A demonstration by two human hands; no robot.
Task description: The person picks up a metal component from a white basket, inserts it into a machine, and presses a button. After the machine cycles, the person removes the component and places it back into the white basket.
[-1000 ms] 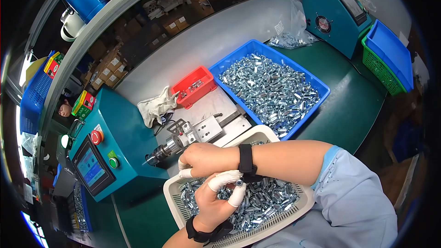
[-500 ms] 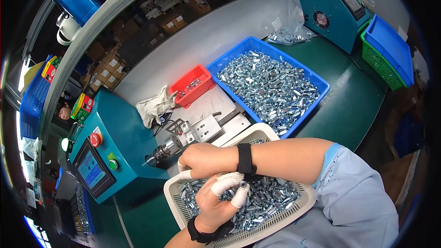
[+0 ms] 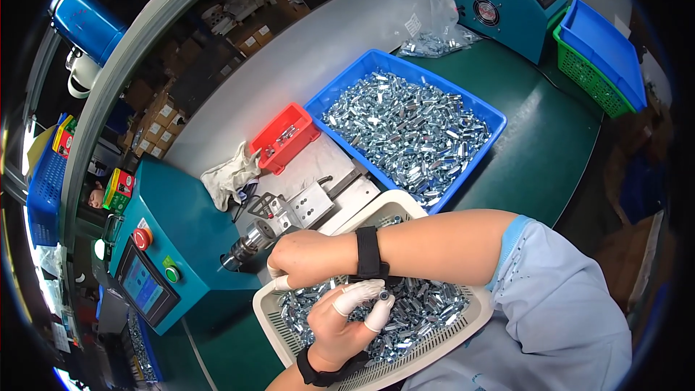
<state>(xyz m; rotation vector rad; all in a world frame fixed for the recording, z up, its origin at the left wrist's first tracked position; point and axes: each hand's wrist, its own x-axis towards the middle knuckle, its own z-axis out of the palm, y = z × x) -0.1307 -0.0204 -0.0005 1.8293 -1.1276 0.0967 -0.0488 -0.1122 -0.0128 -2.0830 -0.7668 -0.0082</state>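
Green table (image 3: 543,146), left hand (image 3: 337,327) pinching metal piece (image 3: 384,295), right hand (image 3: 305,258) reaching across, grip hidden

Wide passage on the right, crowding around the chuck (image 3: 248,245)
The green counter (image 3: 554,123) is bare between the blue bin (image 3: 470,167) and the stacked baskets (image 3: 597,72); a narrower strip runs between the beige basket (image 3: 481,305) and the teal machine (image 3: 177,221). The right forearm (image 3: 441,246) bars the space over the beige basket, its black wristband (image 3: 368,252) just beside the left hand (image 3: 340,326). The chuck and metal fixture (image 3: 310,204) crowd the right hand (image 3: 308,257).
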